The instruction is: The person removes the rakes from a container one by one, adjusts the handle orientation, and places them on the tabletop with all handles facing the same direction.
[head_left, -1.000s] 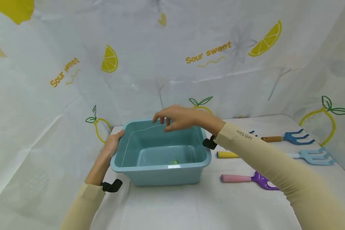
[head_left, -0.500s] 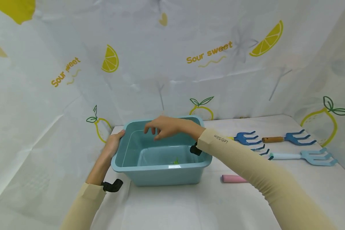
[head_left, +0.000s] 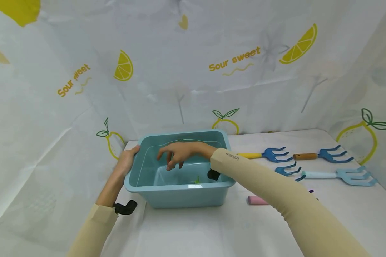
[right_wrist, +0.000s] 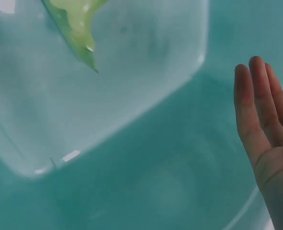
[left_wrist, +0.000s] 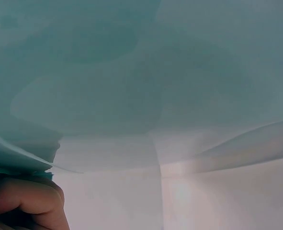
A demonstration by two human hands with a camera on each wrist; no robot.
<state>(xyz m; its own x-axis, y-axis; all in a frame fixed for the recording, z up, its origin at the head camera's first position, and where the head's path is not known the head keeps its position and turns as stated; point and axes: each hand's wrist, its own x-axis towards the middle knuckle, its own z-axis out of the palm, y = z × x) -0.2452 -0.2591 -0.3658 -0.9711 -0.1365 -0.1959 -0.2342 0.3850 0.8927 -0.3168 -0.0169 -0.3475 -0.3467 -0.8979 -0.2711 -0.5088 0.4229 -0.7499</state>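
Note:
A light blue-green plastic basin stands on the white-covered table. My left hand grips its left rim; in the left wrist view the curled fingers show at the lower left, beside the basin wall. Over the inside of the basin, left of its middle, hangs my right hand, loosely bent and holding nothing. Its fingers look fairly straight in the right wrist view, apart from the basin floor. A small bright green, leaf-like piece lies on that floor, and its exact kind is unclear.
Right of the basin lie hand forks: a yellow-handled blue one, a wooden-handled blue one and a light blue one. Blue prongs and a pink handle show partly behind my right sleeve. A lemon-print sheet hangs behind.
My right hand has moved left and down, from above the basin's back rim to over its inside. The left hand and basin have stayed put.

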